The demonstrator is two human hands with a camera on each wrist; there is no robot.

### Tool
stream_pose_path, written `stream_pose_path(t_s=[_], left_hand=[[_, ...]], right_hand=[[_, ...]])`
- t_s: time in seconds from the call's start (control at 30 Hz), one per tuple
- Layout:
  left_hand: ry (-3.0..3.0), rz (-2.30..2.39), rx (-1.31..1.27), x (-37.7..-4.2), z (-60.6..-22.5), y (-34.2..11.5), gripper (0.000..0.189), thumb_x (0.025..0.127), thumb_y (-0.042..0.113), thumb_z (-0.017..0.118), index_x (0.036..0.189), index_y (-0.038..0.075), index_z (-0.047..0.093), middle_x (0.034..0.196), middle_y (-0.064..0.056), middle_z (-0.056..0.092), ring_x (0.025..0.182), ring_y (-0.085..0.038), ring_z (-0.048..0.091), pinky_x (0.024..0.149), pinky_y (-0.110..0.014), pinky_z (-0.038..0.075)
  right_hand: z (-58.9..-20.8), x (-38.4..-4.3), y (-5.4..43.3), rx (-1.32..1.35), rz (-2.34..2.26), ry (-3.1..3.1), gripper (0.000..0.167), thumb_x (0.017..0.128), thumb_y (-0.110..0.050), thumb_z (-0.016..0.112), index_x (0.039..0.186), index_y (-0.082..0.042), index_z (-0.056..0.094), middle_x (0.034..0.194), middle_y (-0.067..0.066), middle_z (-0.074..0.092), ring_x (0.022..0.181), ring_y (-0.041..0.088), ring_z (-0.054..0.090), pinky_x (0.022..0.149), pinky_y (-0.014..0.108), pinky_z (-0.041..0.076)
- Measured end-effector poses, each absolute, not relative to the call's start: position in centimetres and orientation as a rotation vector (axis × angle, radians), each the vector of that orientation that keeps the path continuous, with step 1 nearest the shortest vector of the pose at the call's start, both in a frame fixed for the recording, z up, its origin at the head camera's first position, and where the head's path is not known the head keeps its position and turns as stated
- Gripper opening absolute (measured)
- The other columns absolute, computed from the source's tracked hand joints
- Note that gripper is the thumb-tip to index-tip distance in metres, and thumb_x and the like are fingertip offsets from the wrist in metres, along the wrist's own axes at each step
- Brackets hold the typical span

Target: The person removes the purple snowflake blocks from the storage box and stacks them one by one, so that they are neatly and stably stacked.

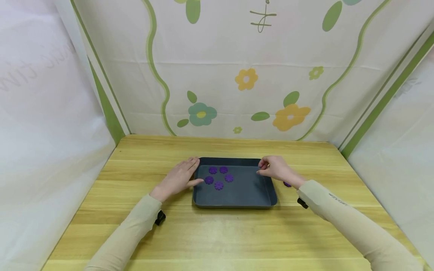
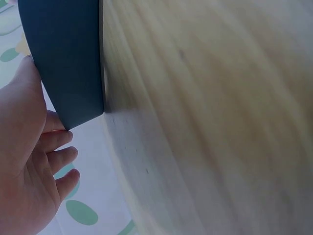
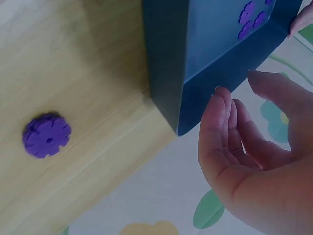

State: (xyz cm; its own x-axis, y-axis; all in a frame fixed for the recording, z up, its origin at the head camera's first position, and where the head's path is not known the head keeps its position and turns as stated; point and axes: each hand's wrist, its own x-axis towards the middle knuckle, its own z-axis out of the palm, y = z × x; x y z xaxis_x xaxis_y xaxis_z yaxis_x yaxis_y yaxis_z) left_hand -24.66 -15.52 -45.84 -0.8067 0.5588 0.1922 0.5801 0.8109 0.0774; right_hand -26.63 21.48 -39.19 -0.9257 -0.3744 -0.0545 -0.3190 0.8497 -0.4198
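A dark grey rectangular tray (image 1: 245, 192) lies on the wooden table. Several purple notched discs (image 1: 218, 185), flower-like in shape, lie flat in its left half. My left hand (image 1: 181, 175) rests at the tray's far left corner, fingers extended, thumb reaching over the rim. Above the tray's right rim hovers my right hand (image 1: 276, 168), its fingers loosely bent. In the right wrist view a gap separates thumb and fingertips, and no disc shows between them. Right of the tray sits a small stack of purple discs (image 3: 47, 134), partly hidden by my right wrist in the head view.
The wooden table (image 1: 217, 237) extends in front of the tray and to both sides. A white flower-printed cloth (image 1: 217, 75) hangs behind it, and pale cloth panels stand left and right. Dark wrist devices (image 1: 160, 217) show at both sleeves.
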Motion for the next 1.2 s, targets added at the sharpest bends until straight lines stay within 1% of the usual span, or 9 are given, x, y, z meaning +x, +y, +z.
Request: stream_pose_path(t_s=[0.2,0.37,0.6,0.8,1.03,1.2], left_hand=[[-2.851,-0.197,-0.897,-24.6,-45.6,-15.5,0.079,0.097,0.053,0.056,0.151,-0.001,0.038,0.157,-0.018,0.039,0.145,-0.033,0.040,0.118,-0.049,0.038],[-2.845,-0.204,-0.901,-24.7,-45.7,-15.5,0.078,0.097,0.053,0.056,0.151,-0.001,0.039,0.157,-0.018,0.040,0.145,-0.034,0.040,0.118,-0.049,0.039],[-2.839,-0.187,-0.901,-24.7,-45.6,-15.5,0.078,0.096,0.052,0.058,0.150,-0.002,0.040,0.156,-0.018,0.040,0.144,-0.034,0.041,0.117,-0.050,0.039],[-2.851,-0.175,-0.901,-24.7,-45.6,-15.5,0.079,0.096,0.053,0.056,0.151,-0.001,0.039,0.157,-0.018,0.039,0.145,-0.034,0.040,0.118,-0.050,0.038],[-2.861,-0.170,-0.892,-24.7,-45.7,-15.6,0.080,0.097,0.054,0.055,0.152,0.000,0.036,0.157,-0.018,0.039,0.146,-0.034,0.039,0.119,-0.050,0.037],[-2.838,-0.148,-0.898,-24.8,-45.8,-15.6,0.079,0.097,0.053,0.056,0.151,-0.001,0.038,0.157,-0.018,0.040,0.145,-0.033,0.041,0.118,-0.050,0.039]], right_hand=[[-39.7,-27.0,19.9,-0.598,-0.638,2.863,0.022,0.087,-0.016,0.076,0.098,0.002,0.069,0.089,0.009,0.072,0.080,0.018,0.068,0.075,0.035,0.059],[-40.2,-27.2,18.7,-0.632,-0.645,2.845,0.023,0.085,-0.016,0.077,0.098,0.002,0.070,0.089,0.009,0.073,0.080,0.018,0.069,0.076,0.035,0.060],[-40.6,-27.3,17.4,-0.639,-0.650,2.816,0.024,0.084,-0.016,0.078,0.098,0.002,0.070,0.089,0.009,0.073,0.080,0.017,0.068,0.075,0.034,0.059],[-40.8,-27.4,16.4,-0.628,-0.645,2.782,0.024,0.086,-0.015,0.077,0.100,0.001,0.069,0.090,0.009,0.072,0.080,0.016,0.066,0.074,0.032,0.058],[-41.2,-27.4,15.5,-0.637,-0.649,2.770,0.022,0.085,-0.016,0.078,0.099,-0.001,0.070,0.090,0.008,0.072,0.079,0.015,0.066,0.074,0.033,0.058],[-41.7,-27.5,15.0,-0.656,-0.653,2.766,0.023,0.084,-0.016,0.079,0.099,-0.001,0.070,0.089,0.008,0.072,0.077,0.013,0.064,0.072,0.032,0.058]])
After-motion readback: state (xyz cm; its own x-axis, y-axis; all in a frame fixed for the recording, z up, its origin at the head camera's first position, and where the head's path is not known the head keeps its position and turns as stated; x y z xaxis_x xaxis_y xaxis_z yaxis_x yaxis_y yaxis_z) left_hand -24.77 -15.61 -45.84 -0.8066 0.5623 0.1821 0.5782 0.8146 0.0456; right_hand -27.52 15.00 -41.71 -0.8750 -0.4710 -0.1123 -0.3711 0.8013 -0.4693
